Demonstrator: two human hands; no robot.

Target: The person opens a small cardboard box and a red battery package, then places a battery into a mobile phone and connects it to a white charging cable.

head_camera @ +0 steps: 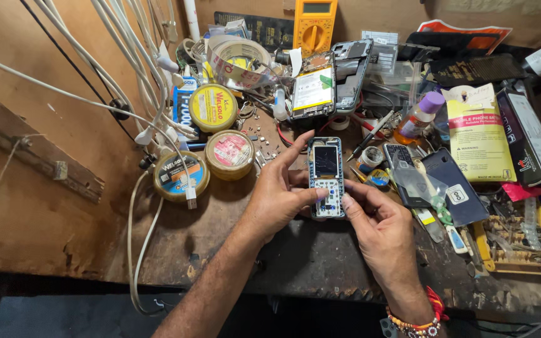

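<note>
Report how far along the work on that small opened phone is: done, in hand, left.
Done: the small phone has its front cover off, with the bare screen and keypad board showing. In hand: the left hand grips its left edge, while the right hand presses at its lower right corner. Left: it remains uncovered; no cover for it can be picked out on the cluttered bench. The tweezers lie unused beyond it.

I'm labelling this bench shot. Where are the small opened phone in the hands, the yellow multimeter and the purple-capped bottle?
small opened phone [325, 178], head view, on its circuit board.
yellow multimeter [314, 24], head view, on its dial.
purple-capped bottle [418, 117], head view, on its body.
</note>
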